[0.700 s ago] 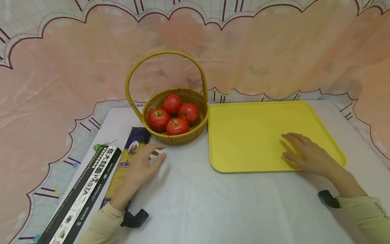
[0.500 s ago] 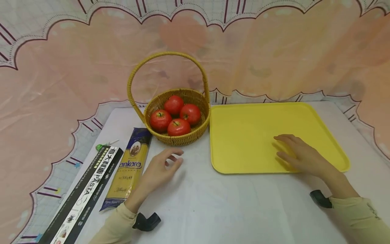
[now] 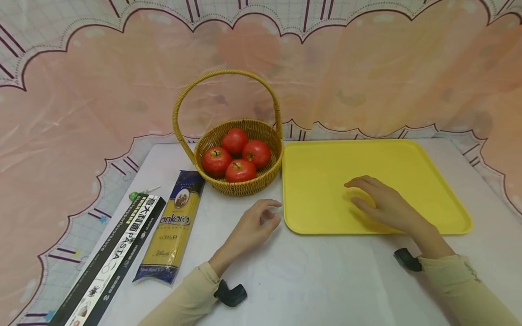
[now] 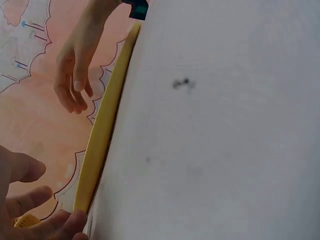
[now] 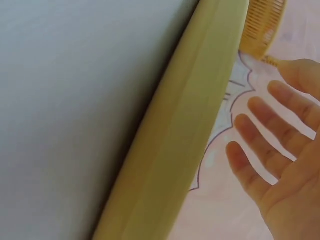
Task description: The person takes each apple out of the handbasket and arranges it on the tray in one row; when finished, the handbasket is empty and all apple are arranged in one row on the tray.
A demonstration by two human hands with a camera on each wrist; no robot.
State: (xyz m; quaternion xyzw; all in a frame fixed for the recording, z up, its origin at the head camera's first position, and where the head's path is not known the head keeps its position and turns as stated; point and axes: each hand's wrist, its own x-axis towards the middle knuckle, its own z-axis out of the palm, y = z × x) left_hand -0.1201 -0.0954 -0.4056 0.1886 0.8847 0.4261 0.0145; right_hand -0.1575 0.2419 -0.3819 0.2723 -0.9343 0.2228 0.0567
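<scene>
My left hand (image 3: 253,226) hovers over the white table near the tray's left edge, fingers loosely bent and holding nothing. Above the yellow tray (image 3: 424,190) is my right hand (image 3: 383,203), its fingers spread and relaxed around nothing; the right wrist view shows those fingers (image 5: 260,165) apart from the tray's edge. A wicker basket (image 3: 244,188) with a tall handle stands behind my left hand. Several red apples (image 3: 241,171) lie in it. To the left lies a yellow and blue pasta packet (image 3: 171,231), with a long black and white pasta box (image 3: 110,260) beside it.
A green lollipop (image 3: 133,195) with a white stick lies at the far end of the box. The basket touches or nearly touches the tray's left side. A peach patterned cloth (image 3: 367,81) hangs behind the white table (image 3: 310,280).
My left hand has moved right, away from over the pasta packet, which now shows whole. My right hand has shifted left above the tray. The objects stay put; the view has shifted slightly.
</scene>
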